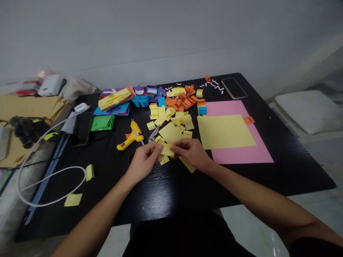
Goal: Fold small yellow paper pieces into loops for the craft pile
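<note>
Between both hands I hold a small folded piece of yellow paper (167, 150). My left hand (146, 157) pinches its left end between thumb and fingers, and my right hand (191, 151) pinches the right end. Just beyond lie many folded yellow paper pieces (160, 112) and a larger yellow sheet (170, 132). Grey-handled scissors (153, 134), partly covered by paper, rest near my left hand. To their left is a yellow hot glue gun (132, 136). A big yellow sheet (226, 132) lies over a pink sheet (241, 156) right of my right hand.
Orange folded strips (184, 101) and bundled coloured paper (116, 100) sit at the back. A phone (233, 88) lies back right, near white scraps. At left are green paper (103, 123), a dark phone (81, 129) and a looped white cable (53, 203) on the black table (158, 200).
</note>
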### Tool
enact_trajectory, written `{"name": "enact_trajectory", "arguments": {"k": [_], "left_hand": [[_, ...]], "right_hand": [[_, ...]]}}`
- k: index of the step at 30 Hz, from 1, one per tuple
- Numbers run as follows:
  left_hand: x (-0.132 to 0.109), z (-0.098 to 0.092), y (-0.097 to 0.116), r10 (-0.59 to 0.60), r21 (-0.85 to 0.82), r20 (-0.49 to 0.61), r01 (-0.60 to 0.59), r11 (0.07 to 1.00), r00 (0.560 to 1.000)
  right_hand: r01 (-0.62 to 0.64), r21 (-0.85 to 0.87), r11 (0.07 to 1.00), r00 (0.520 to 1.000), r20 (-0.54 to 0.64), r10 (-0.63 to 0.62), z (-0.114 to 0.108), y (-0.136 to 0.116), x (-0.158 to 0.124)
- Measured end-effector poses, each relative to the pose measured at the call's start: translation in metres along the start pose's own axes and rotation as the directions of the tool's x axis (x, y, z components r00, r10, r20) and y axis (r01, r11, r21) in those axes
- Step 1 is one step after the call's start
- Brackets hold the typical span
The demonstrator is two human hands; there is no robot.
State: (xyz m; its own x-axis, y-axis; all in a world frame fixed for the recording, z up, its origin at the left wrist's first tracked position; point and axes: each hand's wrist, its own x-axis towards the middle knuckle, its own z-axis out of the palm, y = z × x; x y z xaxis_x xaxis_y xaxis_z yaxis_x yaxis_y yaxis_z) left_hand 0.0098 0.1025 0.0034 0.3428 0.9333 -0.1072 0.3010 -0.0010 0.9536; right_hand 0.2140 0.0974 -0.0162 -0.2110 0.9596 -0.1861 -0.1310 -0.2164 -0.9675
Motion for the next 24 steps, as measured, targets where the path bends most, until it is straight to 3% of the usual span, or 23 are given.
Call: {"name": "enact_trajectory", "arguments": {"k": [5,9,12,16,20,24], "left_hand": [[0.002,-0.005,0.003,0.033,0.058,0.068,-0.037,0.998,0.997],[0.001,-0.002,0.001,0.065,0.063,-0.026,-0.064,0.996,0.998],[-0.001,0.003,-0.002,0.055,0.049,-0.096,-0.051,0.997,0.994],[-0.003,0.01,-0.002,0.017,-0.032,-0.122,-0.021,0.999,0.992],[-0.004,0.016,0.002,-0.032,-0.165,-0.044,0.024,0.986,0.999],[-0.006,0.018,0.004,-0.05,-0.229,-0.041,0.039,0.973,0.998]], "right_hand": [[0.008,0.018,1.0,1.0,0.024,-0.008,0.0,0.001,0.0],[0.105,0.014,0.994,0.994,0.025,-0.106,0.004,-0.001,-0.007],[0.234,-0.131,0.963,0.972,0.053,-0.229,0.008,-0.001,-0.013],[0.31,-0.259,0.915,0.947,0.004,-0.32,0.011,0.004,-0.017],[0.339,-0.201,0.919,0.939,0.009,-0.344,0.01,0.006,-0.019],[0.348,-0.151,0.925,0.937,0.024,-0.349,0.009,0.006,-0.02]]}}
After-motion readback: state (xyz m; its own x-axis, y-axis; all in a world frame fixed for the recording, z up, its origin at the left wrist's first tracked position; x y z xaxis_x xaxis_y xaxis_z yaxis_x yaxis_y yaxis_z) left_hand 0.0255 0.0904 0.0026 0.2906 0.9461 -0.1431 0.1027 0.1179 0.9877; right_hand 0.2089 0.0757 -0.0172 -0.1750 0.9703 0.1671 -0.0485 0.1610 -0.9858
